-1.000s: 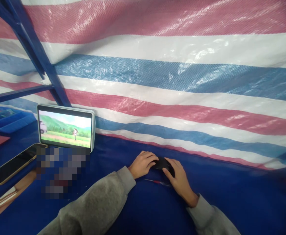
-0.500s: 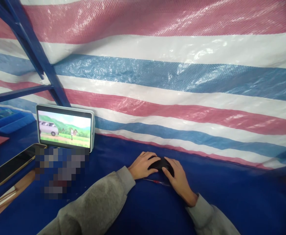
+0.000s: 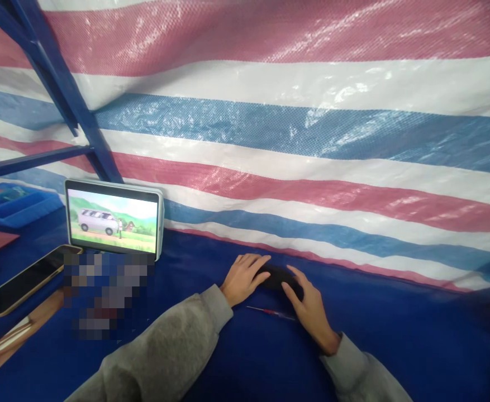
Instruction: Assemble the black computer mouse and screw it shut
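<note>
Both hands meet on one small black object [image 3: 276,276] lying on the blue-covered desk [image 3: 245,352], a little in front of the striped tarp [image 3: 295,134] that hangs as a back wall. The left hand [image 3: 241,277] cups its left end with fingers curled over the top, and the right hand [image 3: 307,306] lies over its right end with fingers spread; each has a loose grip on the object, pressing it to the desk more than lifting it. What the object is I cannot tell from here. To handle it well, I would judge it best to keep it pinned flat with one hand while the other does the fine work, and to keep the wrists resting on the cloth for steadiness. Just beside the hands, nearer the person, lies one thin red-handled tool [image 3: 270,312], untouched. Off to the left stands one tablet [image 3: 113,216] playing a cartoon, propped upright against the tarp, and one phone [image 3: 22,280] lies flat with a dark screen. I count two blue frame bars [image 3: 66,106] crossing at the upper left, and one blue bin [image 3: 16,204] at the far left edge.
</note>
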`<action>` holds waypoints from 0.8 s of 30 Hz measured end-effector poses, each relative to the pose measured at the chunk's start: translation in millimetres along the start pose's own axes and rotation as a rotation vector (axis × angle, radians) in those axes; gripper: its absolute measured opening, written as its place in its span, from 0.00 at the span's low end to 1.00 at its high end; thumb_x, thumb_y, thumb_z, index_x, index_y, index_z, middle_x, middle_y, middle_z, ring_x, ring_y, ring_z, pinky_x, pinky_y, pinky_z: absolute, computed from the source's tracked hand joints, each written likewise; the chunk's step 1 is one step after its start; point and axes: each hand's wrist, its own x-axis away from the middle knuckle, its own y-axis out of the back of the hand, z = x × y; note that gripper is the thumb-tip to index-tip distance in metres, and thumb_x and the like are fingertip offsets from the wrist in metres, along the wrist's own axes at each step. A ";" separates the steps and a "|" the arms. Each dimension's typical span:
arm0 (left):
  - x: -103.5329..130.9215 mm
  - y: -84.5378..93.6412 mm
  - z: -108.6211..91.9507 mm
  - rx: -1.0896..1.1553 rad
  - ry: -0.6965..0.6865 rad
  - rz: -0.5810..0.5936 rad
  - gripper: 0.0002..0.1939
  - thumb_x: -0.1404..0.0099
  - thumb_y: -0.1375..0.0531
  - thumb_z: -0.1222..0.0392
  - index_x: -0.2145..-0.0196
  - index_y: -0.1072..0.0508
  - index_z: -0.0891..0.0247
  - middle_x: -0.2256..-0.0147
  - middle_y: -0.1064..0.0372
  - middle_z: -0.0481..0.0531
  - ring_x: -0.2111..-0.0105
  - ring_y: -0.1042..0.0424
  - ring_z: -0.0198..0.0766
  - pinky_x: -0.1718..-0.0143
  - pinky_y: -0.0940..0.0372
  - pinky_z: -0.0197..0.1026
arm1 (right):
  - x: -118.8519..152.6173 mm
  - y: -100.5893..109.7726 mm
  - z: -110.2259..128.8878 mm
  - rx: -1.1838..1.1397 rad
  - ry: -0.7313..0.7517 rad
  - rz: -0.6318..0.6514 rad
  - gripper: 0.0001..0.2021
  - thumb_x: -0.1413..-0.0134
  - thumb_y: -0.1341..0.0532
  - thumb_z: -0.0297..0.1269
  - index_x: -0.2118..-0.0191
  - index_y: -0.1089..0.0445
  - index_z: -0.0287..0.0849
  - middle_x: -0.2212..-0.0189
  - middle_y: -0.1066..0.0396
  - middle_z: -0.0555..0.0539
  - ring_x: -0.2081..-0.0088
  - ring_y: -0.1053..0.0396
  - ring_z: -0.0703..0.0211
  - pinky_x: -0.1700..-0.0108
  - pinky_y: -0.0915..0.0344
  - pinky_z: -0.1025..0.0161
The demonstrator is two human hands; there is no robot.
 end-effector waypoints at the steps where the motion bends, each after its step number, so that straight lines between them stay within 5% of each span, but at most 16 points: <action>1: 0.4 0.0 0.1 -0.006 -0.048 0.024 0.23 0.26 0.51 0.46 0.39 0.39 0.56 0.45 0.34 0.56 0.45 0.36 0.44 0.45 0.40 0.48 | 0.1 -0.6 0.7 0.014 0.013 0.005 0.23 0.40 0.45 0.51 0.43 0.34 0.45 0.48 0.28 0.42 0.48 0.30 0.48 0.45 0.36 0.49; 4: 1.6 -2.2 1.3 -0.016 -0.184 0.113 0.25 0.29 0.47 0.43 0.39 0.37 0.55 0.43 0.37 0.57 0.43 0.38 0.47 0.44 0.42 0.49 | -0.7 0.5 4.7 0.074 0.061 0.005 0.22 0.37 0.48 0.50 0.47 0.30 0.43 0.51 0.26 0.42 0.50 0.30 0.48 0.45 0.37 0.49; 8: 1.6 -5.5 3.5 0.000 -0.140 0.132 0.24 0.28 0.47 0.45 0.39 0.38 0.54 0.46 0.35 0.56 0.46 0.35 0.45 0.45 0.40 0.48 | -6.6 21.3 19.7 0.192 0.101 -0.104 0.18 0.37 0.49 0.48 0.56 0.28 0.42 0.64 0.25 0.43 0.64 0.29 0.54 0.57 0.34 0.54; 10: 1.2 -6.0 4.1 0.004 -0.104 0.114 0.24 0.29 0.46 0.46 0.39 0.37 0.54 0.46 0.35 0.56 0.46 0.35 0.45 0.46 0.39 0.48 | -9.8 38.1 31.2 0.224 0.147 0.025 0.15 0.37 0.49 0.45 0.68 0.30 0.44 0.74 0.30 0.48 0.72 0.33 0.59 0.65 0.37 0.60; 12: 0.8 -6.3 4.5 0.010 -0.087 0.088 0.23 0.29 0.45 0.47 0.39 0.36 0.54 0.45 0.35 0.56 0.45 0.35 0.45 0.45 0.40 0.49 | -10.5 52.6 41.9 0.304 0.185 0.259 0.11 0.39 0.46 0.43 0.70 0.32 0.45 0.78 0.33 0.52 0.75 0.35 0.60 0.69 0.40 0.61; 16: 0.8 -8.0 5.6 0.037 -0.102 0.043 0.22 0.29 0.45 0.48 0.40 0.35 0.55 0.44 0.35 0.56 0.43 0.36 0.44 0.42 0.41 0.49 | -4.2 61.9 51.1 0.475 0.198 0.518 0.08 0.50 0.36 0.37 0.62 0.30 0.47 0.68 0.28 0.50 0.69 0.30 0.57 0.67 0.40 0.62; 20: 1.0 -10.9 7.2 0.066 -0.118 0.004 0.21 0.28 0.46 0.47 0.42 0.33 0.56 0.42 0.35 0.55 0.41 0.37 0.44 0.40 0.42 0.49 | -1.9 59.9 52.0 0.537 0.207 0.628 0.07 0.51 0.38 0.27 0.65 0.30 0.45 0.62 0.27 0.46 0.63 0.28 0.55 0.63 0.38 0.62; 24: 0.4 -13.0 8.5 0.079 -0.089 -0.009 0.22 0.29 0.45 0.47 0.42 0.32 0.56 0.42 0.34 0.54 0.42 0.35 0.43 0.40 0.41 0.48 | -5.7 61.7 60.6 0.531 0.200 0.656 0.04 0.47 0.41 0.30 0.66 0.31 0.46 0.66 0.26 0.48 0.64 0.28 0.55 0.62 0.38 0.60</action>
